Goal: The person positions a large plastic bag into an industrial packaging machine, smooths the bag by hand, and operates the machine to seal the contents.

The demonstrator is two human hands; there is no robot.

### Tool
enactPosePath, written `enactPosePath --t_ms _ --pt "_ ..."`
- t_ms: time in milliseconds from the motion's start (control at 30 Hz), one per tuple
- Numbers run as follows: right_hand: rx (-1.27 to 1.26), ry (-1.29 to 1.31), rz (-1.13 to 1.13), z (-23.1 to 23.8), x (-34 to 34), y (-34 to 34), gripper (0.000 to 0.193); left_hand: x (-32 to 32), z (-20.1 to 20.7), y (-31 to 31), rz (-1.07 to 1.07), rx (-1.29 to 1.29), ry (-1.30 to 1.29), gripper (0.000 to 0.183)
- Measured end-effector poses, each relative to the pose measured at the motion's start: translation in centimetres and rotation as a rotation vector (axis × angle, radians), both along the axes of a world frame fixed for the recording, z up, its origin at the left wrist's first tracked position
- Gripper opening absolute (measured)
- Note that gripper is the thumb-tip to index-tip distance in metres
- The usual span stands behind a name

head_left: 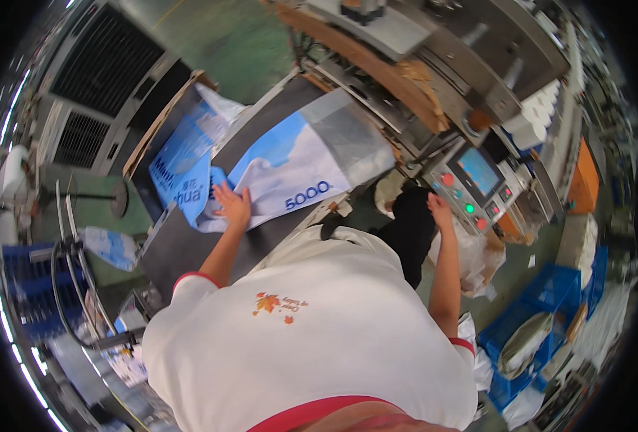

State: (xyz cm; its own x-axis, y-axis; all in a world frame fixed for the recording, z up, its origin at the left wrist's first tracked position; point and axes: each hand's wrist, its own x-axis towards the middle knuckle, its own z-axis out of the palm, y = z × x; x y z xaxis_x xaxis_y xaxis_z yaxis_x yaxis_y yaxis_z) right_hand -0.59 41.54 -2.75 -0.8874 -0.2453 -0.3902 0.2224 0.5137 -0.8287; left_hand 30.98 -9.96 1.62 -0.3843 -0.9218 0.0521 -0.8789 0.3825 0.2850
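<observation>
We see the printed blue-and-white film (279, 162) lying along the dark desk (178, 252), its clear end toward the machine (405, 86). Our left hand (233, 207) rests palm down on its near part, fingers spread — probably to keep the slippery sheet flat, since it wrinkles there. More blue film (178, 169) sits in the cardboard-edged box (162, 124) alongside, perhaps to stay within reach. Our right hand (440, 210) hangs near the control panel (470, 189), fingers loosely bent; we cannot tell whether they touch or pinch anything.
</observation>
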Motion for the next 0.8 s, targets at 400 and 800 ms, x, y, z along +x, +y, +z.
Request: enactPosePath --t_ms 400,800 --pt "-0.2 0.201 -0.028 2.3 -3.2 -17.0 0.025 5.0 1.2 -10.0 -0.4 0.097 0.061 0.054" --pt "-0.21 -0.068 -0.017 2.3 0.1 -15.1 0.017 19.5 0.2 -5.7 0.047 0.462 -0.217 0.079"
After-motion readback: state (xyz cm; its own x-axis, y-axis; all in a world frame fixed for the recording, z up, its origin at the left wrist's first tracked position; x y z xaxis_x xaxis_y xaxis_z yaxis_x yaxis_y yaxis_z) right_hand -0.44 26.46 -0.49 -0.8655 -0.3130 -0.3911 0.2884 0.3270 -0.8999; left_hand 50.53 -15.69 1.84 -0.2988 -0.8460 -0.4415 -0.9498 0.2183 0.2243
